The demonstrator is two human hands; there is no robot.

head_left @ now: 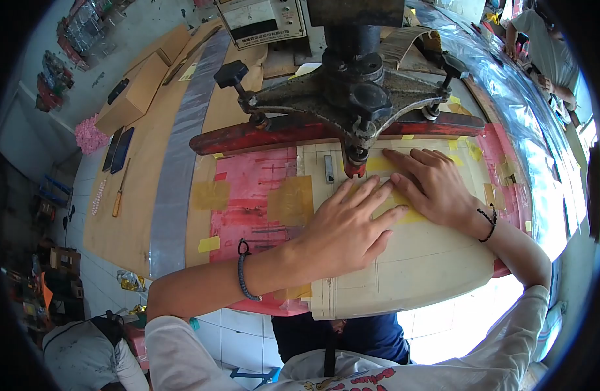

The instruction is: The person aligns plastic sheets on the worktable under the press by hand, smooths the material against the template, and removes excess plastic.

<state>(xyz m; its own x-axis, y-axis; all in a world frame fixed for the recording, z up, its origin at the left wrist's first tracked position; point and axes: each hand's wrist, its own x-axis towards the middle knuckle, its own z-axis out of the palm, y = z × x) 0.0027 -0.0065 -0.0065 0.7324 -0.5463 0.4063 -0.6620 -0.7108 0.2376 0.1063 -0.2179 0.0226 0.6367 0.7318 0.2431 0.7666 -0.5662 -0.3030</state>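
Observation:
My left hand (345, 229) lies on a cream-coloured board (417, 270) with its fingers spread, a dark braided bracelet at the wrist. To its right, my right hand (437, 189) rests on the same board, fingers stretched forward; its thumb comes close to my left fingertips. Neither hand is wrapped around anything. Pencil lines and yellow tape mark the board, which has a rounded near edge. Just beyond my left fingertips is the red tip (355, 168) of a black machine head (339, 91). A small metal strip (329, 169) sits on the board left of that tip.
Behind the board runs a long red bar (248, 135) under the machine head. Pink sheeting with tape (254, 195) covers the left of the table. Farther left are a screwdriver (119, 195), a phone (122, 150) and a cardboard box (140, 91). Other people (91, 355) are nearby.

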